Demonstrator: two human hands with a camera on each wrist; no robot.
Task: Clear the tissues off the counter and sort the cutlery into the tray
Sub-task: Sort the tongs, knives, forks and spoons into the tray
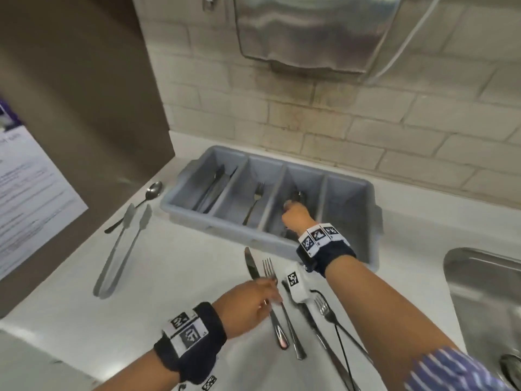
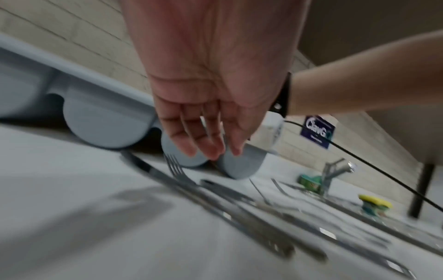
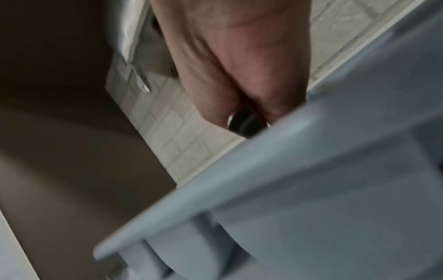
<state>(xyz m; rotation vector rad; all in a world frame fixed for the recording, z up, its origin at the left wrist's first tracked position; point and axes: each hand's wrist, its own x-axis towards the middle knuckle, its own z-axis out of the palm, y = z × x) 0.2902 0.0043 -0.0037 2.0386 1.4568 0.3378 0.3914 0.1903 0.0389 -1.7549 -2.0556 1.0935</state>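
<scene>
A grey four-compartment cutlery tray (image 1: 231, 232) stands against the tiled wall. My right hand (image 1: 293, 213) is down in its third compartment, fingers curled round a spoon (image 1: 296, 196); the spoon's shiny bowl (image 3: 246, 123) shows below the right hand (image 3: 239, 106). My left hand (image 1: 267, 292) hovers with straight fingers just above a knife (image 1: 251, 266) and a fork (image 1: 269, 268) lying on the white counter. In the left wrist view the left hand (image 2: 210, 144) holds nothing and the fork (image 2: 177, 170) lies under it. More forks and knives (image 1: 324, 309) lie to the right. No tissue is visible.
Tongs (image 1: 121, 249) and a spoon (image 1: 152, 191) lie on the counter left of the tray. The first compartment holds long utensils (image 1: 214, 187), the second a fork (image 1: 255, 198). A steel sink (image 1: 485, 292) is at the right. A dispenser (image 1: 310, 32) hangs on the wall.
</scene>
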